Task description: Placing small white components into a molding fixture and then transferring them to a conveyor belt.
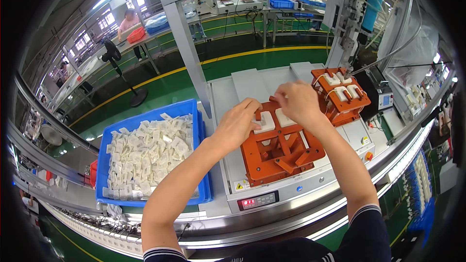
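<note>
An orange jig (283, 148) with crossbars and swivel levers sits on the machine's pale bed in front of me. Two white square plastic pieces lie in its far half: a left one (264, 122) and a right one (284, 118), the latter partly covered by my hand. My left hand (238, 122) has its fingers bent at the left piece's edge, close to an orange lever (258, 114). Above the right piece, my right hand (300, 103) is curled, fingertips bunched near the jig's far edge. What either hand grips is hidden.
On the left stands a blue bin (206, 165) full of small white pieces (145, 153). A second orange jig (335, 109) with white pieces sits right, below the machine's head (347, 34). A grey frame post (189, 58) rises behind the bin. A control panel (258, 200) lines the front.
</note>
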A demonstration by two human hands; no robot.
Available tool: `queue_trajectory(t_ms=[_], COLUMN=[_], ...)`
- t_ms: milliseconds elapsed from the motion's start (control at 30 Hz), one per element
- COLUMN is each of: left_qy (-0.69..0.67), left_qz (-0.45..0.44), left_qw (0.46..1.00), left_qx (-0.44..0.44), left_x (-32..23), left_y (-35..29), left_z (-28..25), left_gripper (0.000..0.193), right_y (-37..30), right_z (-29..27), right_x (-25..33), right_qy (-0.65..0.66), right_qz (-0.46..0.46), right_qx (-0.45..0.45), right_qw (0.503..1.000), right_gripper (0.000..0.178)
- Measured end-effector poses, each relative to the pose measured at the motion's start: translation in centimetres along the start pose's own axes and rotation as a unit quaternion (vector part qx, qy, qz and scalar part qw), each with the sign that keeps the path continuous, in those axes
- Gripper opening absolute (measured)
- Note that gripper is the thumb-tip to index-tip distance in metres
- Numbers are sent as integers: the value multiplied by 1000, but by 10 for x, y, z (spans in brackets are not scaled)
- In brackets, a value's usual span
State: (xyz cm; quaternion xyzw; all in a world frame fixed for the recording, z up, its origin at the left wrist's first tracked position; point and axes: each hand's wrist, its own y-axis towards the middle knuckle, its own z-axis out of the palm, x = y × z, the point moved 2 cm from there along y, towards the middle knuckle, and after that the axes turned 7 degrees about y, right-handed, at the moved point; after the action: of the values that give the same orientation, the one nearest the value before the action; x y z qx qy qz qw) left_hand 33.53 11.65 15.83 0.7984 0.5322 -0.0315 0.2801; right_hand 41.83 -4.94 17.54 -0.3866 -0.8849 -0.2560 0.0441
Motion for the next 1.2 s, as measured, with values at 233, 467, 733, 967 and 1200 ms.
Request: queue_trajectory(t_ms=[233, 467, 733, 967, 1200], left_qy=[-48, 9, 106, 105, 90], left_qz=[-8, 16, 40, 51, 37], left_qw=[999, 999, 992, 992, 994], left_qx=[12, 37, 63, 46, 52], left_x=[7, 3, -7, -2, -10], left_y=[3, 5, 0, 1, 3], left_z=[4, 8, 8, 10, 11], left_gripper=[31, 39, 46, 47, 49], right_y=[-14, 14, 5, -3, -15], right_z=[19, 21, -9, -18, -19], right_x=[-37, -31, -37, -46, -56], right_qy=[137, 129, 173, 246, 276], right_qz=[-67, 0, -224, -169, -160], right_qx=[-18, 128, 177, 202, 166], right_qw=[988, 983, 943, 933, 933], right_gripper=[23, 19, 26, 31, 35])
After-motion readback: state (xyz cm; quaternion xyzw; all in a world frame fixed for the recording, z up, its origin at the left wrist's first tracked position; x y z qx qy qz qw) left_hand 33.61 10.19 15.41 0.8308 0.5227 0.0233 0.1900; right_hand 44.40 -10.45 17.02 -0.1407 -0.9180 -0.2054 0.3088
